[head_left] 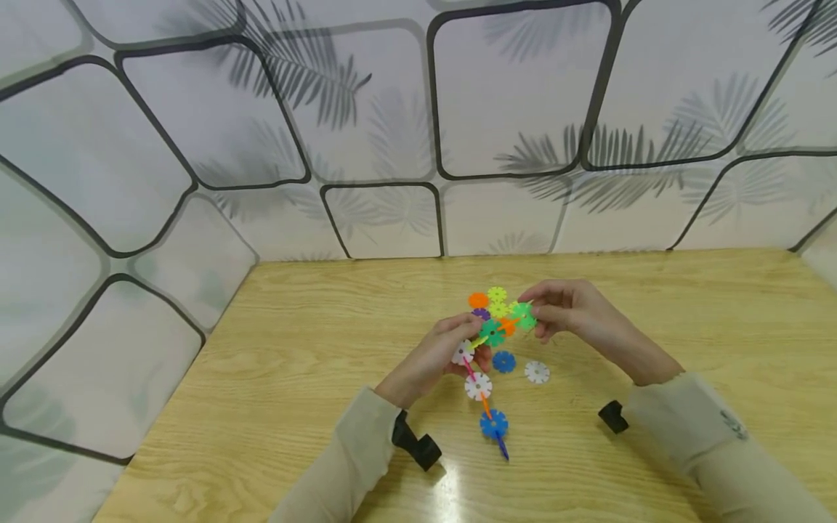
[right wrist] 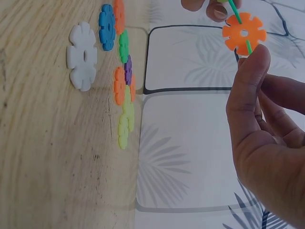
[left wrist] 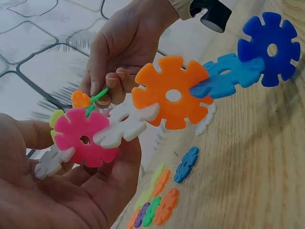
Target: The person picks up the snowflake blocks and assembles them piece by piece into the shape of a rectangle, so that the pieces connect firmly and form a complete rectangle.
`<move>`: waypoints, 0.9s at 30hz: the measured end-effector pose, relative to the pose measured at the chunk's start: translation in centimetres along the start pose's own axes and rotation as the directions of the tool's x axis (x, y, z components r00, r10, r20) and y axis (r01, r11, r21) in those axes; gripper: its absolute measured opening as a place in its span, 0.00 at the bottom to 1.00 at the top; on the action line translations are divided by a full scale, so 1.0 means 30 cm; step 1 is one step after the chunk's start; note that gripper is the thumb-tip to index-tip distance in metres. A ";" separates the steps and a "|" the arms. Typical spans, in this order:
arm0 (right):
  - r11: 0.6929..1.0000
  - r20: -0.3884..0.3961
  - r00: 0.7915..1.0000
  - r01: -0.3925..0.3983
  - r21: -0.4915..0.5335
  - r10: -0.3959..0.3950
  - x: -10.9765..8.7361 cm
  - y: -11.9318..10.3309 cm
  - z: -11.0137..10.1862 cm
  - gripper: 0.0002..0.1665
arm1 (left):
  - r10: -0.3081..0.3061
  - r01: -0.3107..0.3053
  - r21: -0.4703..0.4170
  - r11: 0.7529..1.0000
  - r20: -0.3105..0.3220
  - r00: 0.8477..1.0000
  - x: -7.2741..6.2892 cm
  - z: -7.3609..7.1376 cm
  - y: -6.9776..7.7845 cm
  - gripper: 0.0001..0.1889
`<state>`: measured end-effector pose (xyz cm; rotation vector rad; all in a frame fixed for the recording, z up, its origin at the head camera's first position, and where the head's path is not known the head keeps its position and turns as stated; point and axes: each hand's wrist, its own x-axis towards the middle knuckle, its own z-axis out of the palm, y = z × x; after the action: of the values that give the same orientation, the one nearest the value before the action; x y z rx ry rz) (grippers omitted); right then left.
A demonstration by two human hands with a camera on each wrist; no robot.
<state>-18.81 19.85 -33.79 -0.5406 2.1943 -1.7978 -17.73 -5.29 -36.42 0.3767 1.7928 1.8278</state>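
A chain of slotted plastic flower discs runs between the hands and hangs down from the left one. My left hand (head_left: 441,352) grips the chain around its white, yellow and green discs; a pink disc (left wrist: 85,136) shows in front of the palm. From there hang a white disc (head_left: 478,386), an orange disc (left wrist: 172,94), a blue disc (head_left: 493,423) and a dark blue disc (left wrist: 269,49). With thumb and fingers, my right hand (head_left: 575,312) pinches the bright green disc (head_left: 524,316) at the other end, slotted into an orange disc (right wrist: 244,32).
On the wood-grain table (head_left: 281,378) lie a loose white disc (head_left: 538,373), a blue disc (head_left: 504,362) and, farther back, a cluster with a purple disc (right wrist: 128,70), yellow discs (head_left: 497,294) and orange discs (head_left: 478,300). A patterned wall (head_left: 386,145) rises behind the table.
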 end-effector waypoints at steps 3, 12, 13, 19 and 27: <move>1.000 -0.002 1.000 -0.010 0.002 0.010 0.003 -0.002 0.000 0.16 | 0.002 -0.002 0.009 1.000 0.013 1.000 -0.001 0.002 0.002 0.15; 0.999 0.031 0.999 -0.042 -0.034 0.043 0.036 -0.009 0.015 0.18 | 0.011 -0.011 0.028 1.000 0.016 1.000 -0.001 0.000 0.001 0.13; 0.999 0.038 0.999 -0.036 -0.038 0.037 0.040 -0.010 0.018 0.17 | -0.002 0.001 0.043 0.999 0.004 1.000 -0.001 -0.001 0.001 0.13; 0.999 0.103 0.995 -0.007 -0.053 0.013 0.059 -0.016 0.038 0.15 | -0.070 0.075 0.119 0.990 -0.050 0.996 -0.007 -0.002 0.005 0.15; 0.997 0.195 0.981 0.013 -0.074 0.002 0.076 -0.018 0.049 0.16 | -0.038 0.037 0.115 0.993 0.008 0.999 -0.016 -0.009 0.013 0.17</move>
<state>-20.19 17.45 -33.49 -0.7079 2.1345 -1.5960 -17.55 -5.77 -35.97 0.3924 1.8903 1.6997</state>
